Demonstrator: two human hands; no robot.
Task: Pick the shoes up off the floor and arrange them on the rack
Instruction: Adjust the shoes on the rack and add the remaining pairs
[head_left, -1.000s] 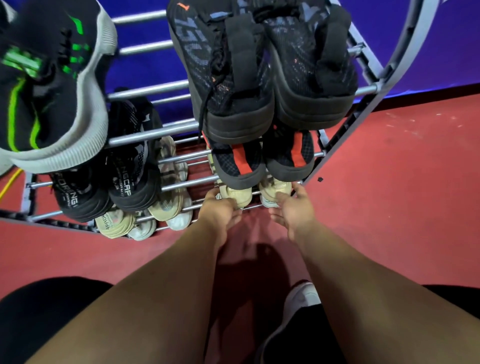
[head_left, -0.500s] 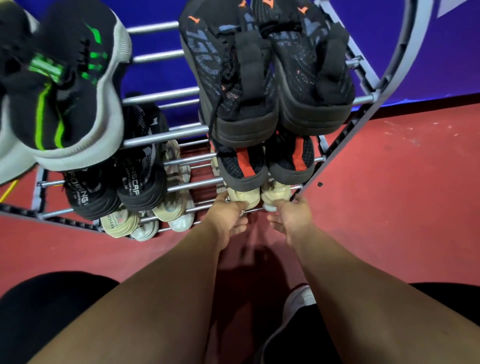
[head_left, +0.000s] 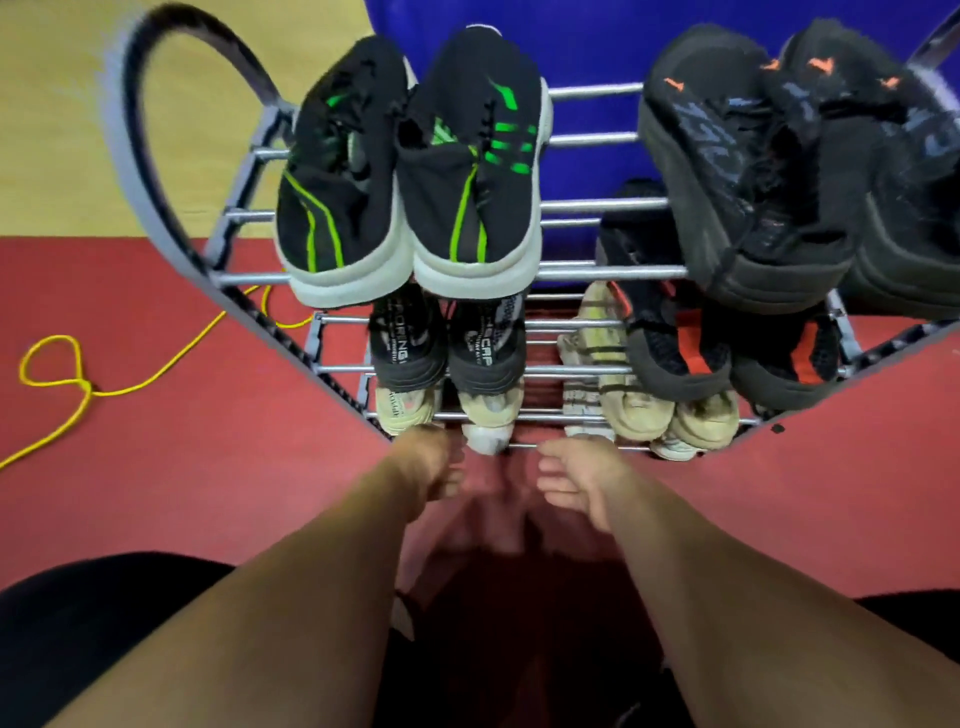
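Observation:
The metal shoe rack (head_left: 597, 273) stands in front of me with several pairs on its bars. A black-and-green pair (head_left: 415, 197) and a black pair with orange marks (head_left: 779, 182) sit on top. Below are a black lettered pair (head_left: 447, 348) and a black-and-red pair (head_left: 727, 358). Beige shoes (head_left: 670, 415) fill the lowest tier, with another beige shoe (head_left: 405, 410) at the left. My left hand (head_left: 431, 462) hangs just in front of that left beige shoe, fingers loosely curled, holding nothing. My right hand (head_left: 576, 478) is beside it, also holding nothing. Both hands are blurred.
Red floor (head_left: 182, 493) lies around the rack. A yellow cable (head_left: 78, 384) loops on the floor to the left. A blue wall (head_left: 587, 47) is behind the rack and a tan floor strip (head_left: 62, 130) is at the far left. My dark-clothed knees fill the bottom corners.
My hands have come off the beige pair at the rack's lower right and shifted left, drawing back a little. The view has swung left, showing the rack's left end and the yellow cable.

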